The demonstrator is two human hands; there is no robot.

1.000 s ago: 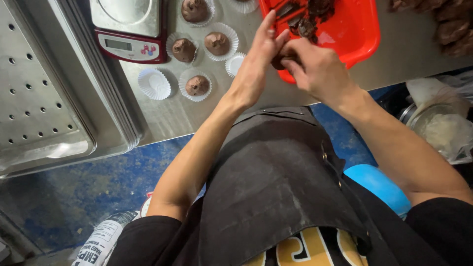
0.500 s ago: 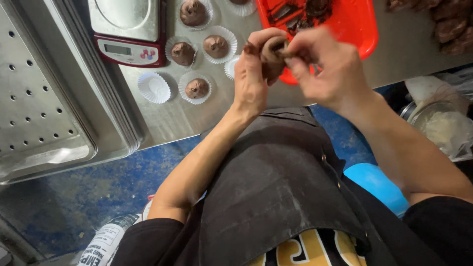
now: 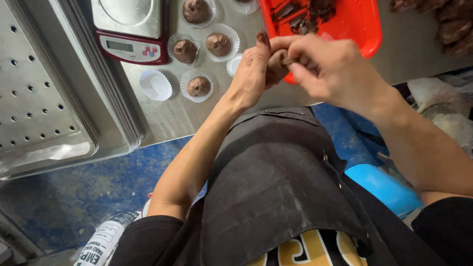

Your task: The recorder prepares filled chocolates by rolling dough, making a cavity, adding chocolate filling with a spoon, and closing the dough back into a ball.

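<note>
Hands: left hand, right hand grip dough lump over table edge.

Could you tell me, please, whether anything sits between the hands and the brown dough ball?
No. The left hand cups the dough ball and the right hand pinches it, so both touch it directly, above the edge of the steel table and in front of the red tray.

A brown dough lump sits pinched between both hands above the counter edge.
</note>
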